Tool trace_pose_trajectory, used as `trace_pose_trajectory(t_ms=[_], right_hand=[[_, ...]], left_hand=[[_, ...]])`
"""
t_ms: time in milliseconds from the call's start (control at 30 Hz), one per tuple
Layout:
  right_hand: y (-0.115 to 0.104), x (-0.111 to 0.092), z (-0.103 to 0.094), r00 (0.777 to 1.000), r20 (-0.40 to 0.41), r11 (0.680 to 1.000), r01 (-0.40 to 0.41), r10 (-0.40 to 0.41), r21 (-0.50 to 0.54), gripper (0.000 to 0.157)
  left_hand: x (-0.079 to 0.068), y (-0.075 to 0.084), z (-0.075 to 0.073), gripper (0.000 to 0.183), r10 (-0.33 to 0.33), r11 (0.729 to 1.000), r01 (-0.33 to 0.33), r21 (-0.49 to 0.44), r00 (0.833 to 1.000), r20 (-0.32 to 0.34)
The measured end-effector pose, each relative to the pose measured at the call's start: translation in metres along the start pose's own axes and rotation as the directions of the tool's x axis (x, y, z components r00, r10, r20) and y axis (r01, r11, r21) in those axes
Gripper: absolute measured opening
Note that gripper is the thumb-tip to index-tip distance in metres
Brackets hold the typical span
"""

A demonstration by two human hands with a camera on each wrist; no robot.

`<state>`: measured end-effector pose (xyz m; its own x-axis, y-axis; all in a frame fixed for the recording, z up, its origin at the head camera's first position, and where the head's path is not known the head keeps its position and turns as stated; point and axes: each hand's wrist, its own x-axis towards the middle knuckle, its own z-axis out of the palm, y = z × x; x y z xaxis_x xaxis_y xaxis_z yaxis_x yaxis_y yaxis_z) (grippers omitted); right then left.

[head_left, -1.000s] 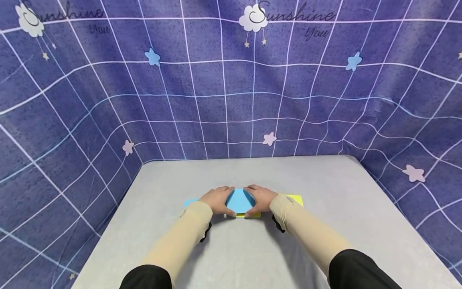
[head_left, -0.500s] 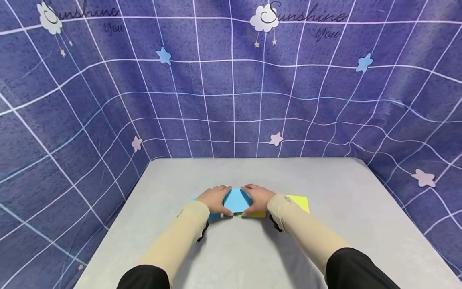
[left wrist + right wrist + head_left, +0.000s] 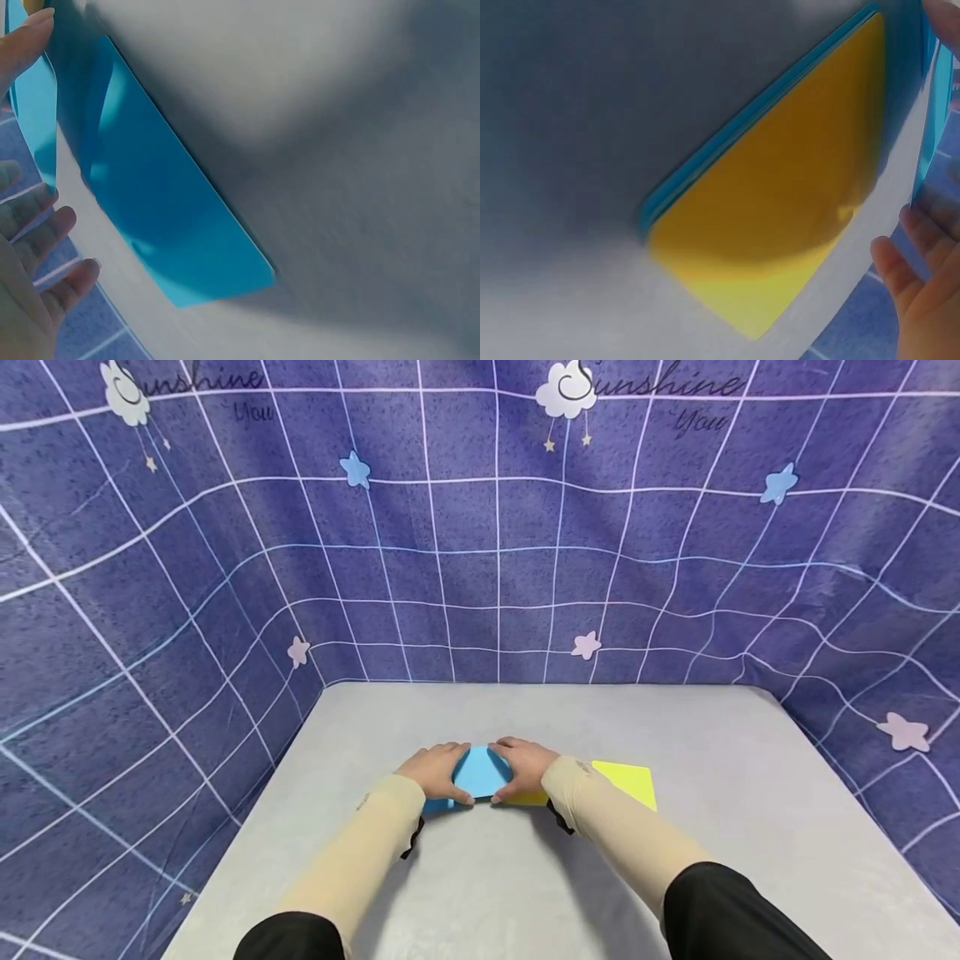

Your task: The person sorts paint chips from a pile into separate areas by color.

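Observation:
Between both hands in the head view is a flat blue sheet (image 3: 482, 772), raised over the table. The left hand (image 3: 437, 770) holds its left side, thumb at the near edge and fingers at the far one. On the opposite side the right hand (image 3: 527, 766) grips it the same way. Below the left hand lies another blue sheet (image 3: 172, 202) with rounded corners, mostly hidden in the head view. Under the right forearm rests a yellow sheet (image 3: 772, 180). A blue edge (image 3: 750, 112) shows beneath the yellow one along its near side.
The sheets lie on a light grey table (image 3: 480, 877). Behind and at both sides hangs a purple-blue curtain (image 3: 517, 577) with grid lines, stars and clouds. The forearms in beige sleeves (image 3: 622, 827) cast shadows on the table.
Both hands have moved left with the held blue sheet, away from the yellow sheet and over the lower blue one. More yellow shows. The head view has turned slightly left.

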<state>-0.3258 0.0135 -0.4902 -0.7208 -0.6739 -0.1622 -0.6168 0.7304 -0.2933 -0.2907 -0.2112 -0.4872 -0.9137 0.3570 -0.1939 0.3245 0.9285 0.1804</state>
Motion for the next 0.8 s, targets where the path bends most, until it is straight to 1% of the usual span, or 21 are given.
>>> trace_pose_trajectory(t_ms=[233, 400, 567, 800], right_hand=[[-0.012, 0.017, 0.004, 1.000, 0.016, 0.999, 0.021, -0.021, -0.027, 0.103], [-0.022, 0.027, 0.013, 0.999, 0.012, 0.999, 0.039, -0.039, -0.038, 0.104], [-0.033, 0.035, 0.023, 0.997, 0.009, 0.996, 0.074, -0.074, -0.048, 0.105], [-0.049, 0.041, 0.020, 0.996, 0.010, 0.994, 0.093, -0.092, -0.058, 0.102]], left_hand=[[-0.011, -0.016, -0.004, 0.107, -0.032, 0.999, 0.032, -0.011, 0.999, -0.003], [-0.021, -0.023, -0.006, 0.107, -0.044, 0.999, 0.044, -0.013, 0.999, 0.007], [-0.031, -0.033, -0.004, 0.107, -0.068, 0.998, 0.069, -0.014, 0.997, 0.031], [-0.040, -0.046, -0.004, 0.108, -0.092, 0.995, 0.093, -0.047, 0.995, 0.024]])
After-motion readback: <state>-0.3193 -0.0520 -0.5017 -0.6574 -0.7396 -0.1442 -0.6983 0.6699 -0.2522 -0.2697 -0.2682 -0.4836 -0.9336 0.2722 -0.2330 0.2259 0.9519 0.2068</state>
